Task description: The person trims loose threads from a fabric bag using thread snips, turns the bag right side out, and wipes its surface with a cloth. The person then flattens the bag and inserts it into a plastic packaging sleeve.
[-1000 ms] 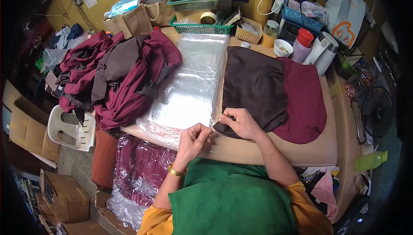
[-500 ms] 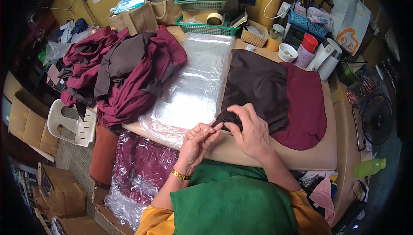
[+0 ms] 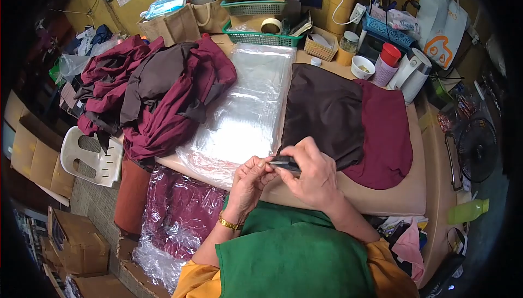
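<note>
My right hand (image 3: 315,175) is closed around small dark thread snips (image 3: 285,163), whose metal blades point left at my left fingertips. My left hand (image 3: 249,182) is pinched at the near left corner of the dark brown cloth (image 3: 324,115). What lies between those fingertips is too small to make out. The brown cloth is folded flat on the table, with a maroon section (image 3: 388,134) showing along its right side. To its left lies a stack of clear plastic bags (image 3: 239,99).
A heap of maroon and brown garments (image 3: 169,96) covers the table's left end. Plastic-wrapped maroon cloth (image 3: 180,211) sits below the front edge. Along the back stand a green basket (image 3: 264,38), a white bowl (image 3: 362,68), a red-lidded cup (image 3: 389,58) and a kettle (image 3: 413,71).
Thread snips now show clearly in my right hand, their blades by my left fingertips. My right hand has turned and dropped slightly. The cloth corner between my hands has lowered.
</note>
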`<state>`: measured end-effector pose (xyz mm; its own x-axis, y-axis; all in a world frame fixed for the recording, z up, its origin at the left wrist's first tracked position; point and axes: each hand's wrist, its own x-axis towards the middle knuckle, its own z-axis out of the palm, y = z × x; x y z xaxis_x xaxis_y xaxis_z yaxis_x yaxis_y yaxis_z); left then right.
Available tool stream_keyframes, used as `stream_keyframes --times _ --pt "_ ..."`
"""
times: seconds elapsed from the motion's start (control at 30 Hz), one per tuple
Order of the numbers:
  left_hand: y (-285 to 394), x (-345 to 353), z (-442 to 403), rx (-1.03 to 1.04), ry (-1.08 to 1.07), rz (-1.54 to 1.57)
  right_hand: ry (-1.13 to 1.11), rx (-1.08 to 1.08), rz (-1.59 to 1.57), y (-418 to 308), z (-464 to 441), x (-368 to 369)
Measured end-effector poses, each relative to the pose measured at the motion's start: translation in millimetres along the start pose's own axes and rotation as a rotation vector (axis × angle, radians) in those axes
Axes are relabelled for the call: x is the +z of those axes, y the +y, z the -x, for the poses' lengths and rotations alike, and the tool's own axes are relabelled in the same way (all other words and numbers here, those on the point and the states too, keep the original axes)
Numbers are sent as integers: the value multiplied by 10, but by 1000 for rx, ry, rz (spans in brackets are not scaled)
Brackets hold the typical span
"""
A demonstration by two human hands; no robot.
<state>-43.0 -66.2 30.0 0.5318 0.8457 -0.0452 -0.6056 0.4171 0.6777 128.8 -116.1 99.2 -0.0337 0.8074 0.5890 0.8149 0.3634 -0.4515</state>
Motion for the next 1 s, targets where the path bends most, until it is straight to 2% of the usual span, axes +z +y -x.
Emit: stream_keyframes --times 0.03,0.07,0.13,0.17,0.2,0.27,0.4,0.47,0.53,0.57,0.6,0.67,0.73,0.83,0.87,0.93,1.0 --pt "8 35 5 2 1 -1 1 92 -77 11 -11 -13" --pt "5 94 1 2 82 -60 0 90 -77 82 -14 18" --pt "-31 81 3 -4 160 -118 53 243 -294 354 47 194" --pt "-73 -25 0 25 173 -283 45 371 -384 481 101 295" --pt "-104 -127 -4 55 187 -449 45 371 -385 621 174 402" --pt "-144 -295 -31 62 220 -450 38 482 -438 885 348 603" --pt "-98 -392 -62 51 326 -440 29 518 -520 1027 502 705" --pt "-52 -324 -124 54 326 -442 26 504 -517 1065 528 740" --pt "-34 -222 -192 40 255 -688 21 483 -516 1038 504 709" --pt "-40 -225 -216 38 236 -982 -39 513 -524 1010 499 655" --pt "-20 -239 -242 38 242 -983 -100 543 -531 993 490 619" --pt "26 -254 -313 -92 75 -1166 -150 515 -556 1077 516 569" --pt "79 -201 -299 -133 88 -1103 -195 498 -573 1130 539 503" --pt "103 -195 -252 -179 93 -1010 -317 600 -696 1129 523 383" --pt "87 -237 -240 -182 93 -1010 -340 529 -593 1102 515 348" --pt "49 -340 -220 -194 181 -787 -363 457 -494 966 485 261" --pt "59 -341 -204 -203 166 -769 -345 188 -354 713 464 223"
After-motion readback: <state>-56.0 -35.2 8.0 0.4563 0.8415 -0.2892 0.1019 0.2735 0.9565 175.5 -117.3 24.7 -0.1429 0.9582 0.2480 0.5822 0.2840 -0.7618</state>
